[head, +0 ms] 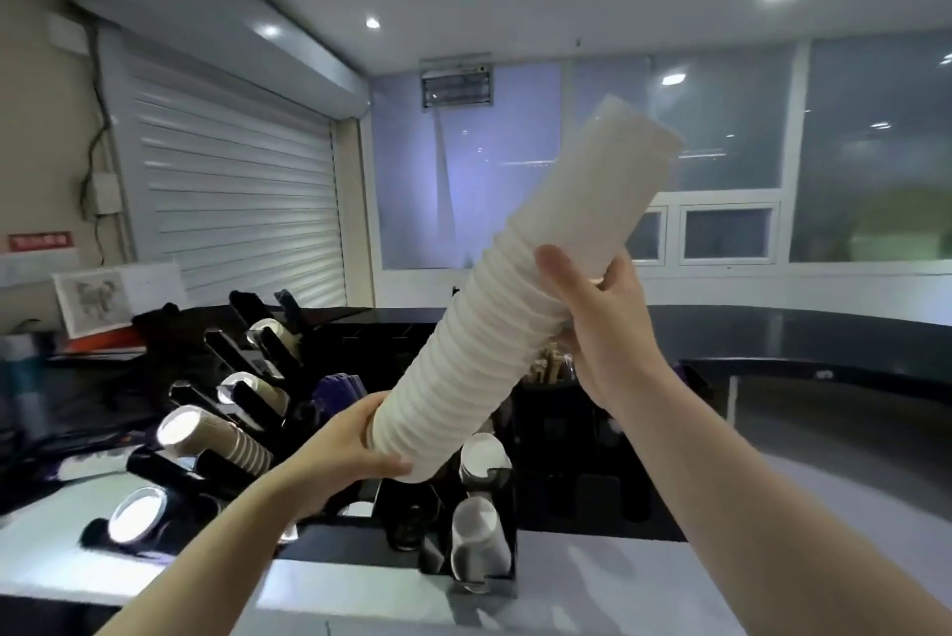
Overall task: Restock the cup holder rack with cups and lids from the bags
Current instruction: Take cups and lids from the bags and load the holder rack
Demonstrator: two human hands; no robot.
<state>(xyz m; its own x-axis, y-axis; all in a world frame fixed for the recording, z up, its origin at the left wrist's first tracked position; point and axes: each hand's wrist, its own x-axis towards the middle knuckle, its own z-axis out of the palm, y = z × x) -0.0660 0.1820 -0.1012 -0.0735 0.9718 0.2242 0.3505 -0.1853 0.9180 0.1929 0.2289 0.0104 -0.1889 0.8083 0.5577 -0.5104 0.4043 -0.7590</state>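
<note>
The person is holding a long nested stack of white cups (510, 321) up in the air, tilted so that its lower end is pointing down toward the left and its upper end is rising toward the right. The left hand (345, 450) is cupping the lower end, its fingers (384, 468) curling closed under and around the bottom rim, while the right hand (600, 321) is gripping the stack partway up, its thumb lying across the near side and the other fingers wrapping behind it. The upper part of the stack looks to be sheathed in a clear plastic sleeve (628, 141), though blur is making that hard to confirm. Below the hands, the black cup holder rack (242, 398) is sitting on the surface (360, 589), with several slanted channels already showing cup stacks, among them a ribbed brown stack (216, 439) at the left; a smaller black holder (479, 522) with white lids or cups is standing just under the stack's lower end. Judging by this, the step in hand is carrying a fresh stack toward the rack for loading, and the restocking seems only partly done. The next move is probably calling for choosing an open channel, aligning the stack's lower end with its mouth, and sliding it in while both hands are steadying it so the nested cups are not separating or buckling; any remaining wrapping would need stripping off first.
</note>
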